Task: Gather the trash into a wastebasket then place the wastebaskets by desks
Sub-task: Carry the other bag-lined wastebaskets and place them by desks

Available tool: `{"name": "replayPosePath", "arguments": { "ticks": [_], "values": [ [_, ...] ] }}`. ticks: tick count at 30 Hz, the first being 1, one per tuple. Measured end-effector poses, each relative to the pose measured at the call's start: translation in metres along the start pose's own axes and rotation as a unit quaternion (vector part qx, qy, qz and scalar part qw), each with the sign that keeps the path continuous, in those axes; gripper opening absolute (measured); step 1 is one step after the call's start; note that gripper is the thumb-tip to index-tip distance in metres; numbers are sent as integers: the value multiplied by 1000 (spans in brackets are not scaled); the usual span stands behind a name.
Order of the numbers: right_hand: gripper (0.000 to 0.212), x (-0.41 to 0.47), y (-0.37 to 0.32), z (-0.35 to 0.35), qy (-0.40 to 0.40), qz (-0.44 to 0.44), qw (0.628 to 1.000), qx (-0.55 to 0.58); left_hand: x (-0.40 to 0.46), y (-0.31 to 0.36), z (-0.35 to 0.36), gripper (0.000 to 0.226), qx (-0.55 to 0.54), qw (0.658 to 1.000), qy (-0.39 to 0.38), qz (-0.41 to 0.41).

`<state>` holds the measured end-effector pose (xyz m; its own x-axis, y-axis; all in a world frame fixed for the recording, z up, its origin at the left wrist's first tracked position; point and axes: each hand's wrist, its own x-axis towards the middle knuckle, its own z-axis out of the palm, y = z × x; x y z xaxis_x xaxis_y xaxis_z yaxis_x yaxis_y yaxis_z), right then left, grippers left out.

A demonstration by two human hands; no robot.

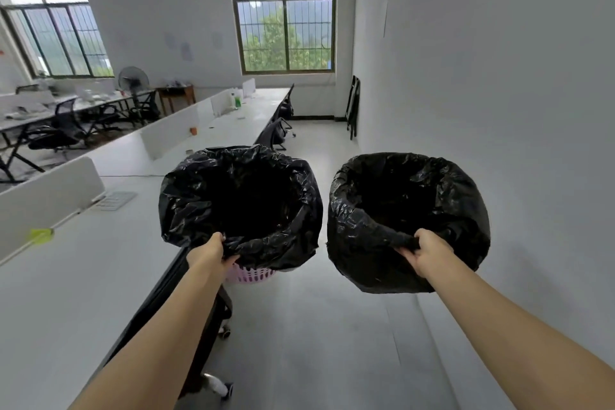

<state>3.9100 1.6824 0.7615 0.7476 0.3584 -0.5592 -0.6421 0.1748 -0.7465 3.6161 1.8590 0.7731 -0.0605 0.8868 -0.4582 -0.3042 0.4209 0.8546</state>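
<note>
left hand (210,251): we are gripping the near rim of the left wastebasket (241,206), fingers curled over the edge with the black liner bunched under them, thumb on the outside.
right hand (424,251): we are pinching the near rim of the right wastebasket (408,220) the same way, fingers hooked inside, a fold of liner caught in the grip.
why held so: we are carrying both bins at once, arms out in front, clear of the floor (316,326); we judge a rim grip is the only handle these bins offer, and it is keeping the mouths facing up so nothing spills.
left bin build: pink lattice plastic is showing below the liner at the bottom edge (249,275).
right bin build: liner is covering all we can see, basket colour cannot be told.
contents: both interiors are reading as black; we cannot tell whether any trash is inside either one.
position: the left bin is hanging just beside the long desk (83,276) edge, the right bin is over the aisle near the wall (499,110); the two bins are close together but apart.
stage: we are judging this as the placing step, bins not yet set down by any desk.
nearby: office chairs (276,133) are tucked under the desk further along.
</note>
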Motion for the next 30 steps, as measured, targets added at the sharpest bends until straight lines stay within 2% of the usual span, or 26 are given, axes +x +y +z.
{"name": "replayPosePath", "arguments": {
  "ticks": [6,12,20,26,30],
  "values": [
    [52,160,-16,130,-6,17,1000,8,157,33,114,41,2,995,67,68],
    [49,294,-57,264,-24,32,999,10,306,73,235,48,17,992,98,81],
    [45,467,-103,395,9,22,1000,-16,462,69,423,45,53,997,50,34],
    [32,636,-143,471,17,67,998,0,571,39,573,41,105,993,51,14],
    [47,748,-185,557,43,85,995,-1,655,46,677,36,164,985,50,10]
  ]
}}
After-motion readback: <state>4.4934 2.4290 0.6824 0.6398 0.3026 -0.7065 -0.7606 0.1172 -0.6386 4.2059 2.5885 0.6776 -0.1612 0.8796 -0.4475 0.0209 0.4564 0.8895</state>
